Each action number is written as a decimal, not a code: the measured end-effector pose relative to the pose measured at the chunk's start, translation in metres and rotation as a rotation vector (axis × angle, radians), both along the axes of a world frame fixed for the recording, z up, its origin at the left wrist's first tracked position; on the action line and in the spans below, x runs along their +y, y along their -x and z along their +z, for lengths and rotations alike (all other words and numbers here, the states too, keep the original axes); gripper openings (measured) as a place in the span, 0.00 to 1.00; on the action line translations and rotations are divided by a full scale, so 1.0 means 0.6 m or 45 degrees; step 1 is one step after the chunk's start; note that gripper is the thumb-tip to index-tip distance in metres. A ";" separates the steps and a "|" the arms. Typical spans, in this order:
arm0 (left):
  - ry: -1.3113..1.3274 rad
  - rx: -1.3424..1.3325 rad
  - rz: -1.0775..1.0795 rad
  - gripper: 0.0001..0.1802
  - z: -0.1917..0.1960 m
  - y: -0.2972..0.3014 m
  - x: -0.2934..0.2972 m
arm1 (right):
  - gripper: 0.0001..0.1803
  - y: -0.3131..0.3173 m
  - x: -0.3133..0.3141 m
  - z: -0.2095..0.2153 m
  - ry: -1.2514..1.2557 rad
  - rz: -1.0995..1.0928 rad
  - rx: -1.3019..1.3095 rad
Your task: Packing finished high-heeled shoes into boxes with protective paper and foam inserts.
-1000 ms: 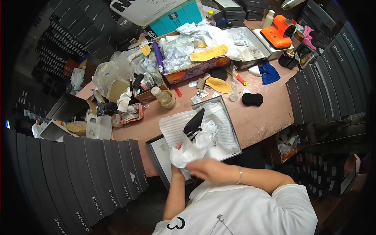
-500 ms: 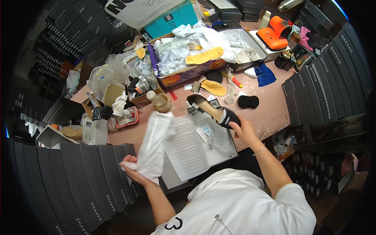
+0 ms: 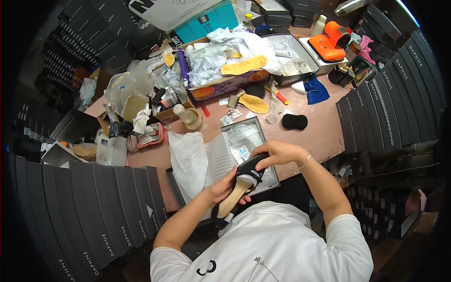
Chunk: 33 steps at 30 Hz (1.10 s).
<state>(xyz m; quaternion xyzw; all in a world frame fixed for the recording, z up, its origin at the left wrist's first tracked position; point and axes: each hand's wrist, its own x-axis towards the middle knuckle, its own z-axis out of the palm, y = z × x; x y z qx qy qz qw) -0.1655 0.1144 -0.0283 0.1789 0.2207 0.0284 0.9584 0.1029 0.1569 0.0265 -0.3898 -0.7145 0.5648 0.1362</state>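
A black shoe (image 3: 238, 188) with a beige insole is held between my two hands, close to my chest. My left hand (image 3: 224, 187) wraps its middle from the left, fingers passing underneath. At the toe end, my right hand (image 3: 277, 155) grips the black upper from above. Beneath them lies an open shoebox (image 3: 261, 126) with ribbed white padding (image 3: 221, 152) and a small printed packet (image 3: 243, 152) inside. White tissue paper (image 3: 188, 162) is draped over the box's left part.
Stacked dark shoeboxes stand at left (image 3: 105, 211) and right (image 3: 376, 103). Behind are a carton of crumpled paper (image 3: 225, 87), a pump bottle (image 3: 188, 117), a black sponge-like pad (image 3: 294, 122), a yellow insole (image 3: 253, 103) and an orange device (image 3: 329, 42).
The tissue paper has left my left hand and lies over the box. My right hand has brought the shoe down toward my chest, and my left hand has taken hold of it too.
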 end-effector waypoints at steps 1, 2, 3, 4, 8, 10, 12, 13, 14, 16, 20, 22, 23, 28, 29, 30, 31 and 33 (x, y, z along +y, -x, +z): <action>0.071 -0.095 0.127 0.44 -0.019 -0.012 -0.019 | 0.23 0.011 0.010 -0.008 -0.159 0.015 0.032; 0.221 -0.116 0.315 0.45 -0.033 -0.021 -0.034 | 0.23 0.024 0.004 -0.009 -0.642 -0.218 -0.065; 0.379 -0.126 0.506 0.45 -0.037 -0.024 -0.044 | 0.21 0.045 -0.004 0.008 -1.019 -0.327 -0.068; 0.331 0.056 0.666 0.47 -0.035 -0.034 -0.051 | 0.20 0.060 -0.026 0.007 -0.888 -0.348 -0.059; 0.185 -0.176 0.800 0.46 -0.059 -0.040 -0.082 | 0.18 0.126 -0.101 -0.038 -0.933 -0.282 -0.270; 0.226 0.253 0.968 0.46 -0.021 -0.063 -0.096 | 0.20 0.146 -0.113 -0.059 -0.996 -0.322 -0.349; 0.237 0.390 1.006 0.47 -0.005 -0.068 -0.109 | 0.21 0.154 -0.122 -0.067 -0.959 -0.269 -0.331; 0.225 0.389 1.034 0.48 0.002 -0.069 -0.113 | 0.21 0.156 -0.126 -0.070 -0.937 -0.247 -0.324; 0.214 0.388 1.059 0.48 0.007 -0.071 -0.116 | 0.26 0.161 -0.126 -0.074 -0.949 -0.239 -0.314; 0.179 0.382 1.093 0.50 0.034 -0.075 -0.114 | 0.30 0.175 -0.122 -0.066 -0.894 -0.240 -0.334; 0.137 0.489 1.121 0.49 0.033 -0.074 -0.117 | 0.39 0.173 -0.124 -0.036 -0.695 -0.246 -0.368; -0.026 0.593 1.221 0.49 0.030 -0.076 -0.122 | 0.36 0.165 -0.144 -0.035 -0.539 -0.335 -0.265; -0.108 0.646 1.271 0.49 0.027 -0.074 -0.122 | 0.35 0.165 -0.155 -0.043 -0.597 -0.373 -0.194; -0.111 0.569 1.279 0.45 0.018 -0.075 -0.118 | 0.30 0.154 -0.152 -0.026 -0.773 -0.476 -0.154; -0.070 0.554 1.267 0.45 0.012 -0.075 -0.123 | 0.31 0.154 -0.146 -0.022 -0.837 -0.453 -0.201; -0.035 0.537 1.249 0.46 0.006 -0.074 -0.125 | 0.31 0.148 -0.144 -0.045 -0.783 -0.307 -0.279; 0.006 0.520 1.232 0.46 0.010 -0.075 -0.124 | 0.32 0.151 -0.143 -0.063 -0.790 -0.287 -0.282; 0.039 0.506 1.213 0.49 0.021 -0.075 -0.122 | 0.33 0.166 -0.146 -0.079 -0.801 -0.242 -0.286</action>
